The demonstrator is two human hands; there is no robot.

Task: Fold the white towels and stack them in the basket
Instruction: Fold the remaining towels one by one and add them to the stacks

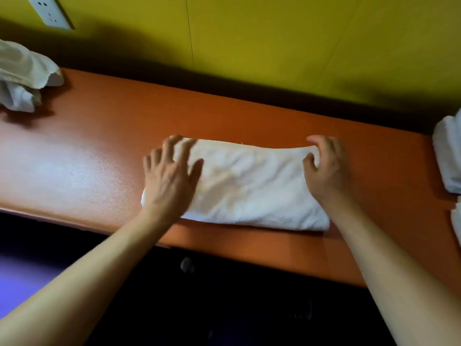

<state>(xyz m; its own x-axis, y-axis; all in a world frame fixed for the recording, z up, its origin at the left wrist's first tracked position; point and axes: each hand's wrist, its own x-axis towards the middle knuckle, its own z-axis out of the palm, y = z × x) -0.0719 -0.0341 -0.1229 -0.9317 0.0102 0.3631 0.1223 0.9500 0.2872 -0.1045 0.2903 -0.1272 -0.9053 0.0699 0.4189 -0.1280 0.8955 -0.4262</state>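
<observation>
Towel [249,186], white, folded into a wide band, lies on the orange table [74,156] near its front edge, roughly mid-length. Surface is rumpled, w/ creases across the top layer.

Left hand [169,176] lies flat on the towel's left end, fingers spread and straight, pressing down. Right hand [326,166] is at the right end, fingers curled over the far-right corner, gripping the cloth.

Unfolded towels [25,76] sit in a loose heap at the table's far-left end. Folded towels [449,158] lie at the right end, partly cut off by the frame. Basket isn't in view. Wall socket [50,12] on the yellow wall, upper left.

Likely step: flattening before the next fold, approx. mid-way on this towel.

Risks: near long edge lies close to the front edge, so a sideways pull could drag it off. Layers may slip if the left palm lifts early, giving a crooked fold. Trapped creases would make a lumpy stack.
</observation>
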